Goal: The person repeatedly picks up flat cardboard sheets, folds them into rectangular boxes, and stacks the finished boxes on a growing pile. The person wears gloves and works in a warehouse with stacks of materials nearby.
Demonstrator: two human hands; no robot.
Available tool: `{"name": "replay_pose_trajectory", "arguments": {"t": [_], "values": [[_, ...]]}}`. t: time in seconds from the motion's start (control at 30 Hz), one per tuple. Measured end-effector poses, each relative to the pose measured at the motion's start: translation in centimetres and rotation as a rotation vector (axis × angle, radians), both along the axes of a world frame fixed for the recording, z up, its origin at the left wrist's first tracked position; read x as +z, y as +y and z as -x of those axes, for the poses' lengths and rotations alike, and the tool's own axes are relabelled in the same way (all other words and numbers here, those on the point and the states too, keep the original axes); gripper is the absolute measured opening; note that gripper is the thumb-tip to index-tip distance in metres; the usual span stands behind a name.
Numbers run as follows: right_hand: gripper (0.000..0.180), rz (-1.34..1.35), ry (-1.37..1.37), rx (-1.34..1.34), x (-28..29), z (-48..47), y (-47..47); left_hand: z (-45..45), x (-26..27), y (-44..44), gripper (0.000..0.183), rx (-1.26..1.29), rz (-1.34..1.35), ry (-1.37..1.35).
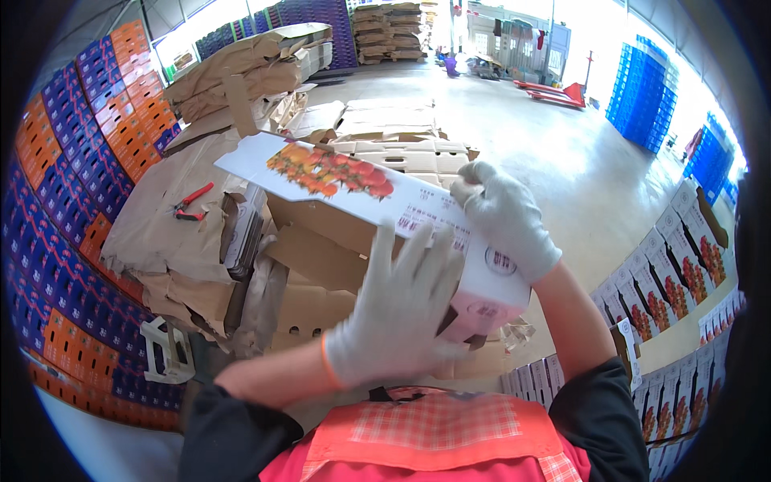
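A partly folded cardboard carton (415, 205) is tilted in front of me, white outside with printed cherry tomatoes and writing, brown inside. At its upper right edge my right hand (509, 220), in a pale work glove, has curled fingers gripping the board. My left hand (400, 301), gloved too and slightly blurred, is spread flat over the carton's near side; whether the palm presses on it I cannot tell. Flat brown cardboard (316, 304) lies below the carton. Red-handled pruning shears (193, 202) rest to the left on a paper-wrapped stack (162, 226).
Flattened printed cartons (244, 226) poke from the torn wrapping. A white plastic stool (167, 350) stands at lower left, beside a wall of purple and orange cartons (78, 337). Rows of tomato-printed cartons (668, 283) line the right. Farther off are blue crates (643, 93) and a red pallet jack (554, 93).
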State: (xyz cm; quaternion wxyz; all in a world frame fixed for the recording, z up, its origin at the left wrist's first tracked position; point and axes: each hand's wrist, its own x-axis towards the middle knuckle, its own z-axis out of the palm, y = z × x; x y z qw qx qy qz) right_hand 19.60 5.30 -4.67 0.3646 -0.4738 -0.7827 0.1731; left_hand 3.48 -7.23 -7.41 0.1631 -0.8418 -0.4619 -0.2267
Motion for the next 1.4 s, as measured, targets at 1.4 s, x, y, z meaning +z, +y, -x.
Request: {"name": "replay_pose_trajectory", "arguments": {"t": [1.4], "values": [[0.081,0.189,-0.235,0.223,0.4,-0.2,0.3,7.0,-2.1,5.2,0.073,-0.440,-0.014,-0.426]]}}
